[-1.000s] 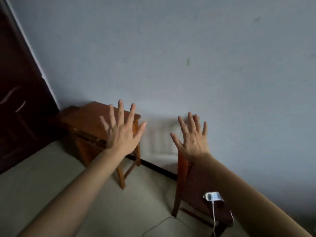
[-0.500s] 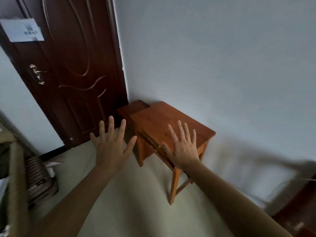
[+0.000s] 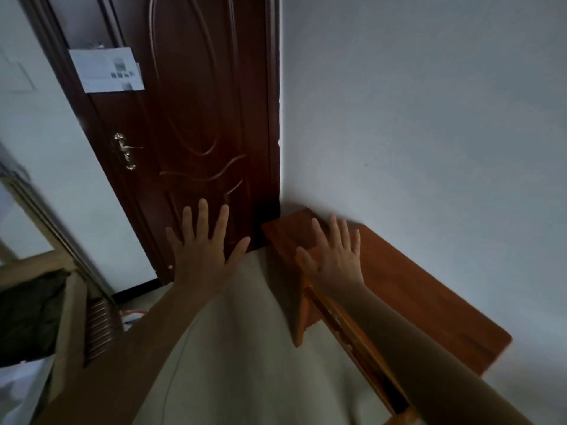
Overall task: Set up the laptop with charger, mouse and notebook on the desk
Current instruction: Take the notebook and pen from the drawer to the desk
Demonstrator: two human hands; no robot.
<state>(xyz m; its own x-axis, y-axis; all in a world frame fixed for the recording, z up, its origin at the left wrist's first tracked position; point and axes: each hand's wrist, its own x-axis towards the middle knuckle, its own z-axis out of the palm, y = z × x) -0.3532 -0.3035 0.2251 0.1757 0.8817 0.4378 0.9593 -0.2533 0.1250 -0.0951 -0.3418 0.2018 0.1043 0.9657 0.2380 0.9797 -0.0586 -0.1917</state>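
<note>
Head view: wooden bench [image 3: 429, 302] runs from centre toward 4 o'clock, along the pale wall [image 3: 429, 118]. Its near end is cut off at the btm edge, and the R forearm covers part of the front rail. R hand [image 3: 333, 260] is over the bench's far corner, fingers spread, holding nothing; can't tell if it touches the top. L hand [image 3: 204, 259] is at 9 o'clock of it, also spread wide, over the floor [image 3: 239, 348] and in front of the dark door [image 3: 199, 133]. A sheet [image 3: 107, 70] on the door is too blurred to read. A ribbed object [image 3: 98, 329] at 8 o'clock is hard to make out. Vs 0.5 s ago, the bench has slid from centre to the right, more of the door shows, and both hands stay spread.
</note>
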